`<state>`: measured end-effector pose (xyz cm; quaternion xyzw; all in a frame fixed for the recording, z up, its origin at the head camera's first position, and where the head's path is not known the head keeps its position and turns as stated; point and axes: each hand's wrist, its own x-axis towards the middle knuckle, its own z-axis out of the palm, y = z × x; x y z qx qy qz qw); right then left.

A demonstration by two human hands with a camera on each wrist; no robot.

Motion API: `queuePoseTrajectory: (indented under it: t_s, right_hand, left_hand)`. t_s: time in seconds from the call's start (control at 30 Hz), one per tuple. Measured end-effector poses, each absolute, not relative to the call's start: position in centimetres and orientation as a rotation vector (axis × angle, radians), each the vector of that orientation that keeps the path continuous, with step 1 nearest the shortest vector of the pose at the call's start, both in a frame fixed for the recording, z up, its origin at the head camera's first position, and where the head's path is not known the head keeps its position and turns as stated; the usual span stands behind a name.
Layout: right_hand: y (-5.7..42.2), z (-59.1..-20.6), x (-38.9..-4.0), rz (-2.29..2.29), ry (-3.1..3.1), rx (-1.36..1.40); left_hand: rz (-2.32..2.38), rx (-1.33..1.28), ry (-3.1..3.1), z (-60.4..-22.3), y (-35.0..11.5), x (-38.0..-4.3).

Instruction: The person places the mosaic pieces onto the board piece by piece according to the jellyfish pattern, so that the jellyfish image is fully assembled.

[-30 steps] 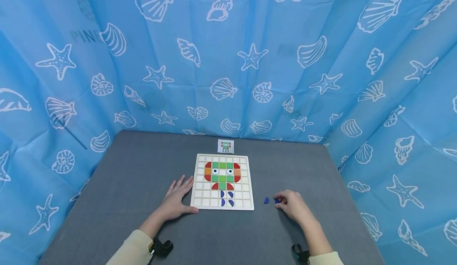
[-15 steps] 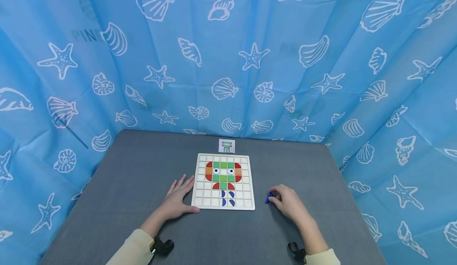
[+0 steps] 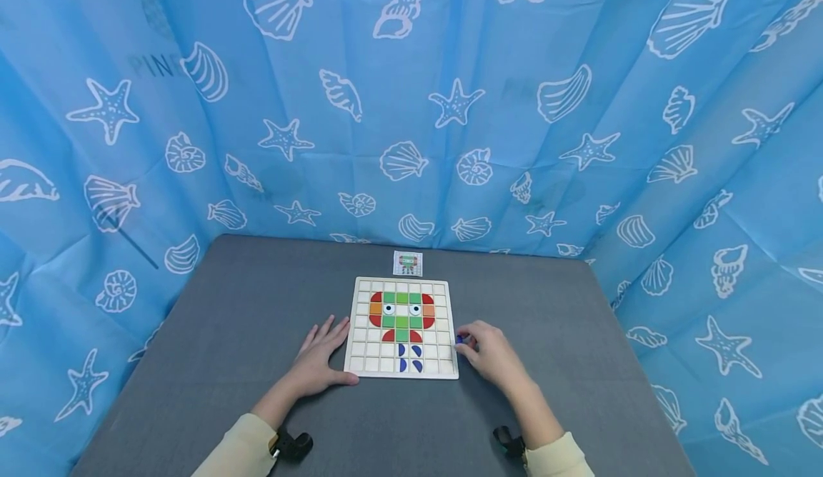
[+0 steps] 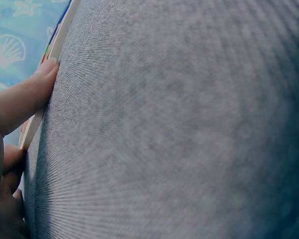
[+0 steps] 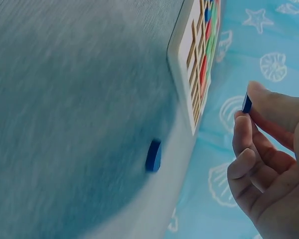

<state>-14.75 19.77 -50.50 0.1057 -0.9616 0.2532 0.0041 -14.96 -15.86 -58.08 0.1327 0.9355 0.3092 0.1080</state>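
Observation:
A white square grid board (image 3: 444,365) holds red, green, orange and blue pieces and two eye pieces. My left hand (image 3: 318,363) rests at its lower left corner, fingers spread along the left side and thumb on the front edge. In the left wrist view, the thumb (image 4: 27,99) touches the board's edge. At the board's right edge, my right hand (image 3: 491,352) pinches a small blue piece (image 5: 246,103) between thumb and fingertip. Another blue piece (image 5: 153,155) lies on the table in the right wrist view; the head view does not show it.
Behind the board lies a small picture card (image 3: 408,263) with a similar coloured figure. A grey cloth covers the table (image 3: 270,270). A blue curtain (image 3: 398,106) with white shells and starfish hangs along the back and sides.
My right hand has moved left and away from me, from the loose blue pieces to the board's right edge, carrying a blue piece. The left hand has stayed on the board.

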Motion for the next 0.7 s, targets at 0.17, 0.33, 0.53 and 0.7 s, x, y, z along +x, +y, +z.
queuePoseTrajectory:
  t_s: [0.17, 0.33, 0.53, 0.7]
  right_hand:
    - [18.5, -50.6, -14.9, 0.801, -2.997, 0.397]
    - [17.2, -50.4, -15.0, 0.842, -2.986, 0.457]
    - [15.6, -50.3, -15.2, 0.852, -2.965, 0.556]
    - [14.8, -50.5, -15.1, 0.857, -2.945, 0.622]
  left_hand:
    - [0.917, 0.396, 2.742, -58.0, -15.9, -14.9]
    - [0.921, 0.392, 2.742, -58.0, -15.9, -14.9]
    - [0.927, 0.388, 2.751, -57.9, -16.0, -14.9]
    - [0.957, 0.411, 2.741, -57.9, -16.1, -14.8]
